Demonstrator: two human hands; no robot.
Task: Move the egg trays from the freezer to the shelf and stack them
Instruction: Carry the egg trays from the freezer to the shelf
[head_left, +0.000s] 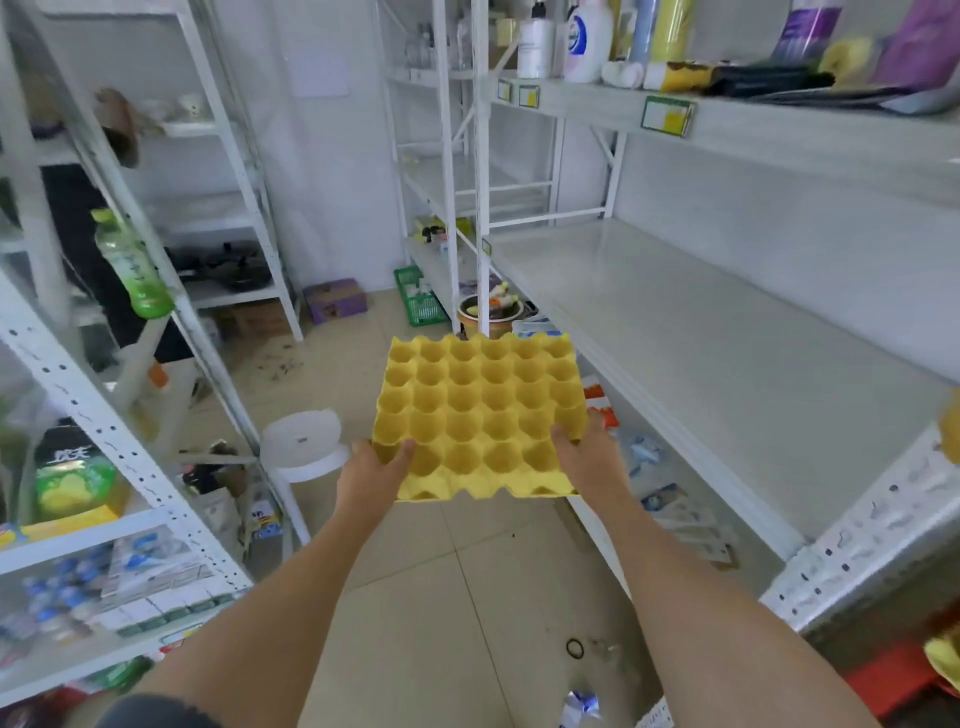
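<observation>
A yellow egg tray with empty cups hangs level in the aisle, carried in front of me at about waist height. My left hand grips its near left corner, thumb on top. My right hand grips its near right corner. To the right runs a wide white shelf, its board bare; the tray's right edge is just left of the shelf's front lip. The freezer is out of view.
White metal racks stand on both sides: bottles and boxes on the left rack, cleaning bottles on the upper right board. A white stool stands left of the tray. A green basket and a purple box lie on the tiled floor ahead.
</observation>
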